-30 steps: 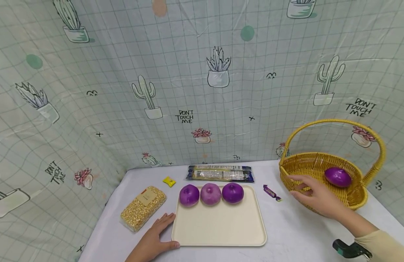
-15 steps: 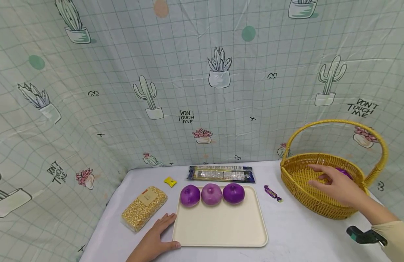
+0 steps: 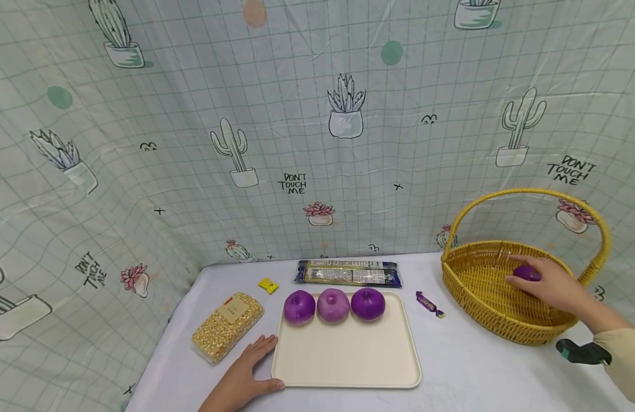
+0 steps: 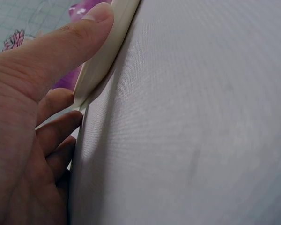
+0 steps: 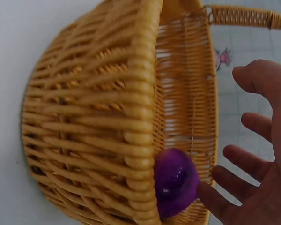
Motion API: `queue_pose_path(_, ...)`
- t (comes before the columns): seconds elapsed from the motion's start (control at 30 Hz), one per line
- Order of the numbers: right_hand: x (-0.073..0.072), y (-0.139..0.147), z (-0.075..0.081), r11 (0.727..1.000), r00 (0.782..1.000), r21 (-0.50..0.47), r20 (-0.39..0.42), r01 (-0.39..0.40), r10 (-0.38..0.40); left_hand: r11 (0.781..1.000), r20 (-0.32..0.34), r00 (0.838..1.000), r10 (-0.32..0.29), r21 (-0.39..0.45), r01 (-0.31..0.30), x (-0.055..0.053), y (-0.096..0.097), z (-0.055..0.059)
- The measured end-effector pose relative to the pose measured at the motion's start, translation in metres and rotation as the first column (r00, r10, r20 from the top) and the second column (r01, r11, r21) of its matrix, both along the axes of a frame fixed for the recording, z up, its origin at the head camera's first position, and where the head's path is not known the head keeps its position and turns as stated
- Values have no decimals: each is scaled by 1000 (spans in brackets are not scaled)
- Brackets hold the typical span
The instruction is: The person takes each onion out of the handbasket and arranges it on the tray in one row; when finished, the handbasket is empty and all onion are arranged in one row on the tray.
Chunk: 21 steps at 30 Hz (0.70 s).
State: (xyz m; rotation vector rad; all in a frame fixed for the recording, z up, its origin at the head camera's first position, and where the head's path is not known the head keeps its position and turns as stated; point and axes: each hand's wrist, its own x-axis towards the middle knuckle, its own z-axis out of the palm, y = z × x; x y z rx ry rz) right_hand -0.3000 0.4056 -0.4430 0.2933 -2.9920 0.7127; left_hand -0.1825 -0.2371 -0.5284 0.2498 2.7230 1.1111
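A purple onion [image 3: 527, 273] lies in the yellow wicker basket [image 3: 467, 294] at the right. My right hand [image 3: 556, 286] reaches over the basket's near side, and the onion shows between its thumb and forefinger. In the right wrist view the fingers [image 5: 243, 161] are spread, with one fingertip close to the onion [image 5: 175, 183]. My left hand [image 3: 245, 372] rests at the left edge of the cream tray [image 3: 348, 357]; in the left wrist view its thumb [image 4: 100, 14] lies on the tray's rim. Three more onions [image 3: 333, 305] stand in a row along the tray's far side.
Left of the tray lies a clear pack of corn kernels [image 3: 228, 326], with a small yellow wrapped candy [image 3: 268, 285] behind it. A long dark-edged packet [image 3: 348, 273] lies behind the tray. Between tray and basket is a purple wrapped candy [image 3: 429, 304]. The basket's tall handle [image 3: 528, 190] arches up.
My right hand has moved right, from the basket's left rim to the onion inside it. The left hand has stayed at the tray's edge.
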Motion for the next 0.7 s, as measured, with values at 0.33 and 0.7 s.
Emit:
queue_pose_path(0.33,-13,20,2,999,996,45,89,21,-25,1000,-15,1000,-14,8,14,0,-2,-2)
queue_pose_path(0.7,-23,24,0,997,982,65,181,39,-50,1000,-13,1000,-15,25,16,0,-3,-1)
